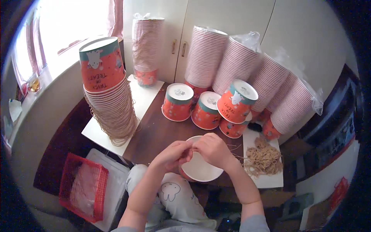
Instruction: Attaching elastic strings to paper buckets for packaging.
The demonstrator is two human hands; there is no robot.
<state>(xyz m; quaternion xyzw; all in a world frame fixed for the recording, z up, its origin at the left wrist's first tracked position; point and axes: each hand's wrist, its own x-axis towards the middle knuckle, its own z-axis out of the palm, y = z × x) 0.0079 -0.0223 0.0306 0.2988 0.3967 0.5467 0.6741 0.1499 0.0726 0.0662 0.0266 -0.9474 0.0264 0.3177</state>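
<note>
A paper bucket with a white inside and an orange outer wall stands in front of me, its mouth toward me. My left hand and my right hand meet over its far left rim, fingers pinched together. What the fingertips hold is too small and hidden to make out. Thin tan strands stick out just right of my right hand, toward a tangled heap of twine on a white board.
Upside-down orange buckets stand beyond my hands, one on top of others. A tall bucket stack draped with tan cord loops is at left. Plastic-wrapped stacks line the cupboard. A red basket sits lower left.
</note>
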